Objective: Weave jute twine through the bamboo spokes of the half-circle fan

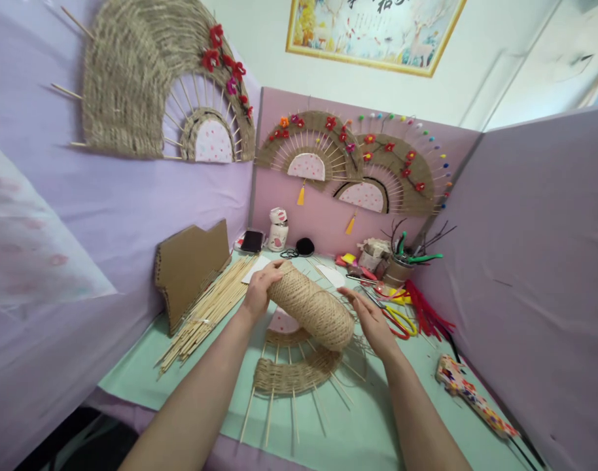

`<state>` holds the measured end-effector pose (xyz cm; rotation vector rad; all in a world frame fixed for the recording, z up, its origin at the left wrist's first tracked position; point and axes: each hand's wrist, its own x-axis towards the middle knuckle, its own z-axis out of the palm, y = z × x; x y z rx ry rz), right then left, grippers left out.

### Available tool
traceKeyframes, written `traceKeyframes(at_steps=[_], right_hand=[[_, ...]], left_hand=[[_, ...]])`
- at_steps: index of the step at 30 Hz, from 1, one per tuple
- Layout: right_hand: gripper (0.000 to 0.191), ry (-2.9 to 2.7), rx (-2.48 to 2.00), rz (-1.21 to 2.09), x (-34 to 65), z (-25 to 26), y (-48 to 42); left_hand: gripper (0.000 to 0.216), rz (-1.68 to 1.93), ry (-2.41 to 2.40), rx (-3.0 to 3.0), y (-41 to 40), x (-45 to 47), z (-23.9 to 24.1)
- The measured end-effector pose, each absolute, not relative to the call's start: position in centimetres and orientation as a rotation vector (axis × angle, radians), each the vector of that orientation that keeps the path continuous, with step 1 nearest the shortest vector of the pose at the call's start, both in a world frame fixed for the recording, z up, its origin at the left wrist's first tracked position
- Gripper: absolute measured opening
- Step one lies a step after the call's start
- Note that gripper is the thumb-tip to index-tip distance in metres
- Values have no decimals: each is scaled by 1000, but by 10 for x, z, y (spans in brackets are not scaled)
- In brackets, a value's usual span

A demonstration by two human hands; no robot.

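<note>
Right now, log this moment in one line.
left hand: gripping twine roll | right hand: open, near roll's right end, contact unclear | fan: partly woven, on tabletop, partly hidden by roll

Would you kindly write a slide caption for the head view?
The left hand holds a twine spool over a partly woven fan, the right hand open nearby.

Handicraft workstation (362, 412), indicated by woven fans (127, 85) on the left and far partitions (195, 190), twine spool (313, 307) at centre, stick bundle (209, 307) left, scissors (391, 313) right.
</note>
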<state>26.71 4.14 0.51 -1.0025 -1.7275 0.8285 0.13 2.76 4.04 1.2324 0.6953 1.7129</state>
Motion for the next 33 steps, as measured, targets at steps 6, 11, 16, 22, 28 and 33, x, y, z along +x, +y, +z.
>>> traceKeyframes(at_steps=[6,11,16,22,28,33], right_hand=[[41,-1798,-917,1005,252,15,27],[25,-1449,-1167,622,262,6,38],[24,-1275,-1074,39,259,13,32],[27,-1891,-879,415,231,25,17],[13,-1845,-871,490,231,17,25],[10,-1679,-832,421,237,13,25]], left_hand=[[28,1647,746,1277,29,6,37],[20,1741,819,1210,34,4,35],[16,1771,894,1311,35,4,33],[19,1687,900,1454,31,10,33],[18,1659,900,1499,27,13,36],[22,1826,843,1139,36,11,30]])
